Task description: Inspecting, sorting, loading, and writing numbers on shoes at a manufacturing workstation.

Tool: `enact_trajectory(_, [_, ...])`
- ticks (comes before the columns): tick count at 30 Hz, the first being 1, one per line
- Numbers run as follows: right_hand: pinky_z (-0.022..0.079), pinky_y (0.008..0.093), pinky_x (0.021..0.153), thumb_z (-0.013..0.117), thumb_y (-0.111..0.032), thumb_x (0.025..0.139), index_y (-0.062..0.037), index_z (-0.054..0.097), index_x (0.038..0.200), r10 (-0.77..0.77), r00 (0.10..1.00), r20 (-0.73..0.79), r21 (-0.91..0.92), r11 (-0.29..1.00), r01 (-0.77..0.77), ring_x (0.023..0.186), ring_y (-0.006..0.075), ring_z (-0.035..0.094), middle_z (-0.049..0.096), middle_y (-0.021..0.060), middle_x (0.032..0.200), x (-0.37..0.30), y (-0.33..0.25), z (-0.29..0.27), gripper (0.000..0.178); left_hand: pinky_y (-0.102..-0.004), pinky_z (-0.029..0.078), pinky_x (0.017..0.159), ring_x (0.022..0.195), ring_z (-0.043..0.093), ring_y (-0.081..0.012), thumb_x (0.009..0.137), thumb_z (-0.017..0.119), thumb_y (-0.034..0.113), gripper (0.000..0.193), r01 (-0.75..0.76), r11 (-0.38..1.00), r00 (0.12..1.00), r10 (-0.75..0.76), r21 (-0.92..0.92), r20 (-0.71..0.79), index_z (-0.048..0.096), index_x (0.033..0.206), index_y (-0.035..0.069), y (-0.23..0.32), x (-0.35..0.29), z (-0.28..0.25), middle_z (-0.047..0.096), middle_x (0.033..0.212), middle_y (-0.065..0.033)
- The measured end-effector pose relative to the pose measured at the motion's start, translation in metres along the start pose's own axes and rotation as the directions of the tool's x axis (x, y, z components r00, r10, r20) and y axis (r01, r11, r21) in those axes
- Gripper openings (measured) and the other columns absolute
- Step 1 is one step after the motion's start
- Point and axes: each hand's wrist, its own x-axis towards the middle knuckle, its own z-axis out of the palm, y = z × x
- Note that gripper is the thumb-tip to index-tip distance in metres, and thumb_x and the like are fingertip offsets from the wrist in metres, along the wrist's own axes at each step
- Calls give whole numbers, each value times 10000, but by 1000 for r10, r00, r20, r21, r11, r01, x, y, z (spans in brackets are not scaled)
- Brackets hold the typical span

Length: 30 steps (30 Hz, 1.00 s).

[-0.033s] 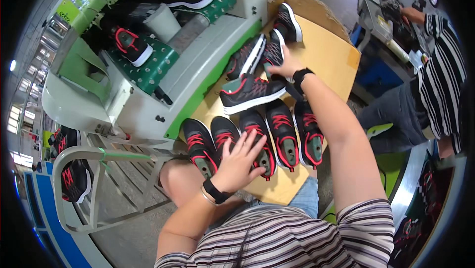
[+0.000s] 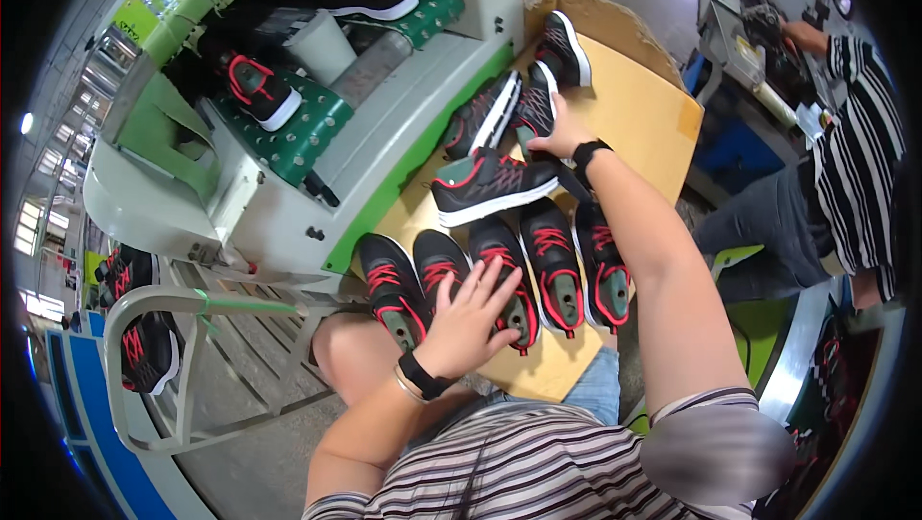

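Several black sneakers with red laces and green lasts inside stand in a row on the yellow board. Over the middle sneaker (image 2: 520,307) of that row lies my left hand (image 2: 468,320), fingers spread and holding nothing. My right hand (image 2: 565,128) reaches farther out, its thumb and fingers round the heel end of another black sneaker (image 2: 534,105). Just nearer, a sneaker (image 2: 495,186) with a white sole lies crosswise behind the row. A tipped sneaker (image 2: 485,115) shows its white sole edge to the left of my right hand.
A cardboard-edged yellow board (image 2: 639,112) bears the shoes across my lap. At its left is a grey-green machine (image 2: 384,126) with sneakers on green dotted pads. A metal rack (image 2: 192,304) stands at lower left. Another person in a striped top (image 2: 860,155) works at far right.
The whole view has shifted very slightly. Both hands keep their places on the sneakers.
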Motion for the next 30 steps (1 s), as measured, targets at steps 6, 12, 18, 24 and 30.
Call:
enact_trajectory(6, [511,401,947,799,-339,718,-47,301,1507,318,940,126,565,756,-332,1154,338,610,526,254,1364,-8,26,-62,977,-576,179,1137,1469,274,-330,848,701,436,844,8,1000,999,-9,-14,-38,309,1546,166,-1,-6,4,270,1598,-154])
enact_trajectory(12, [527,352,913,683,-159,884,-48,276,1531,106,984,142,940,296,-168,1083,216,647,609,187,1232,-136,-38,-115,772,-601,150,1146,1482,220,-378,822,732,460,987,68,992,998,-67,-103,18,199,1570,99,-3,-10,-2,197,1613,-204])
enact_trajectory(18, [336,380,1138,677,-224,916,-3,234,1544,-200,980,11,960,275,45,1373,248,430,434,176,1488,-222,-106,-103,799,-481,224,1172,1483,193,-361,767,854,299,1279,-144,281,963,-181,-949,-200,-119,1561,57,28,27,-34,76,1616,-265])
enact_trajectory(24, [259,358,1161,573,-280,998,-26,363,1502,-231,973,-24,684,706,185,1424,214,343,400,147,1529,-262,-87,-139,602,-429,386,1077,1227,549,-235,924,578,172,471,-438,-224,860,-385,-871,-333,505,1364,19,16,14,-42,591,1316,-106])
enact_trajectory(30, [290,385,1158,711,-144,894,-13,279,1516,187,963,-194,702,712,3,1411,246,369,411,171,1500,-312,-13,-92,768,-347,456,945,1061,591,-198,844,682,6,559,-570,304,509,-598,-763,-619,467,1359,-14,-20,40,-108,605,1157,-98])
